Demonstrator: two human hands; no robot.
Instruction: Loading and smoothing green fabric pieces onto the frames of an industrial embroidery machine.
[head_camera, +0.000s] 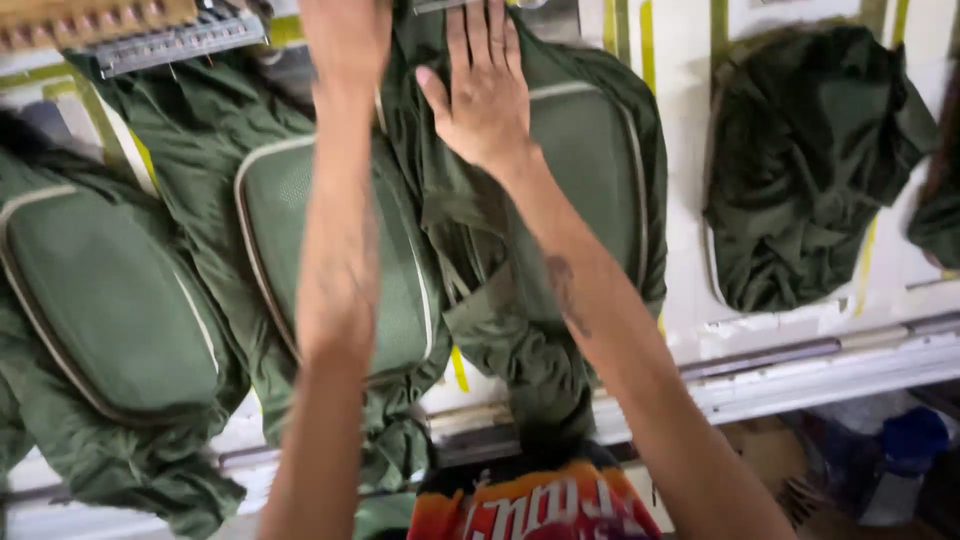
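Several dark green garments are pulled over rounded flat platens on a white work surface (790, 330). My right hand (485, 90) lies flat, fingers spread, on the green garment (580, 150) stretched over the middle-right platen. My left hand (345, 35) reaches to the top of the frame, over the edge of the neighbouring garment (300, 210); its fingers are cut off by the frame edge. Both forearms stretch forward from the bottom of the view.
A third covered platen (100, 290) sits at the left. A crumpled green garment (800, 160) lies at the right. A metal clamp bar (180, 40) is at top left. Yellow tape strips mark the surface. A blue object (910, 440) sits below the table edge.
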